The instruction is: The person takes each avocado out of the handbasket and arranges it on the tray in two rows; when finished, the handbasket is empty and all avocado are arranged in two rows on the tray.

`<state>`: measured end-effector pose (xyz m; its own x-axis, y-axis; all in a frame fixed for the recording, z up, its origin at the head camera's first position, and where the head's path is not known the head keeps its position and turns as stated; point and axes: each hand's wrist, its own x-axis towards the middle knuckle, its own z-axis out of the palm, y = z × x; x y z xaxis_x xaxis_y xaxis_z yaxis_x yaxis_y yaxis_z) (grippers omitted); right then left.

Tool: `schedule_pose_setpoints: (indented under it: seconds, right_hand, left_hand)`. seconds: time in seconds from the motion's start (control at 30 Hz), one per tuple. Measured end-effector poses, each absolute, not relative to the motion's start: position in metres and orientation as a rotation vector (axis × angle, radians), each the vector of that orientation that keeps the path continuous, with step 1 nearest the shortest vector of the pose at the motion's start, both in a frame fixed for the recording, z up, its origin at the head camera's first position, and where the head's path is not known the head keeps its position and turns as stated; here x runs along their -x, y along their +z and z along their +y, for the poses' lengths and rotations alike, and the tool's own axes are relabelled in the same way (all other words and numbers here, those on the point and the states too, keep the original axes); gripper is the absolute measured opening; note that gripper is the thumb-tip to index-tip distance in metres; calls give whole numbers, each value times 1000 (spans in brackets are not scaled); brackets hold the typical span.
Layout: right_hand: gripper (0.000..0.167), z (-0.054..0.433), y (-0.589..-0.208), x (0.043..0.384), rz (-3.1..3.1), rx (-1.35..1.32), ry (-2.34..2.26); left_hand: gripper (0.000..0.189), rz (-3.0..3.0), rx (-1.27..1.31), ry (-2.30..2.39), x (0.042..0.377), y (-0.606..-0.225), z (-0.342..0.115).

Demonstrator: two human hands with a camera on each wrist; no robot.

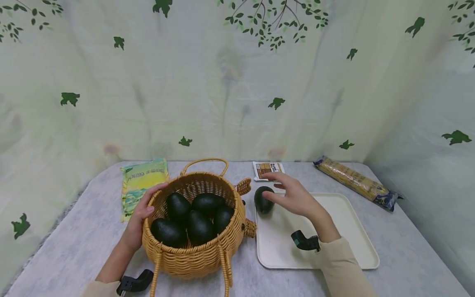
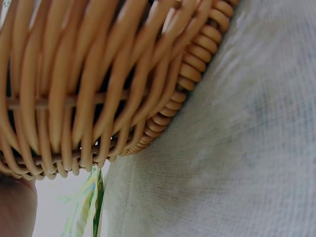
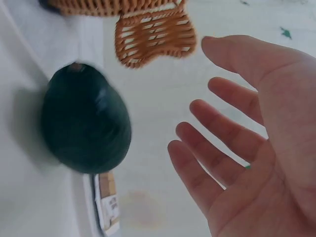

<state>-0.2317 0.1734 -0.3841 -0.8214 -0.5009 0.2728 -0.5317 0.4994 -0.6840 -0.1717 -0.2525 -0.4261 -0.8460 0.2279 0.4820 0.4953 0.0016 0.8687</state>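
Just beside one avocado (image 1: 262, 204), the right grip (image 1: 297, 198) is unclenched, fingers spread, holding nothing; that avocado sits at the far left corner of the tray (image 1: 352, 227). The left grip (image 1: 139, 215) touches the basket (image 1: 185, 264) at its left rim; whether its hidden fingers curl, I cannot tell. Five more avocados (image 1: 200, 227) lie inside. Farther out on the surface (image 1: 74, 243) are a yellow-green packet (image 1: 142, 179), a brown-and-white packet (image 1: 269, 167) and a long packet (image 1: 352, 179).

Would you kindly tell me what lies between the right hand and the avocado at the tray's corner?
Nothing does: the right wrist view shows a bare gap between the right hand and the avocado, with only the pale backdrop behind it.
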Motion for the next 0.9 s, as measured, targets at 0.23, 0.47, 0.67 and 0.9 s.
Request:
schedule_pose_setpoints:
  seconds: [0.23, 0.47, 0.67, 0.9]
  right_hand:
    - [46, 163, -372, 222, -2602, -978, 1276]
    - [46, 153, -367, 216, -2558, -1021, 1283]
    - [46, 144, -364, 211, -2514, -1046, 1329]
    - [45, 131, -356, 213, -2489, -1106, 1319]
  left_hand:
    - [56, -2052, 787, -1968, 172, -427, -253]
    - [56, -2045, 799, -1977, 171, -426, -253]
    - [55, -2066, 782, -1973, 171, -427, -253]
    - [56, -2076, 814, -1944, 173, -428, -255]
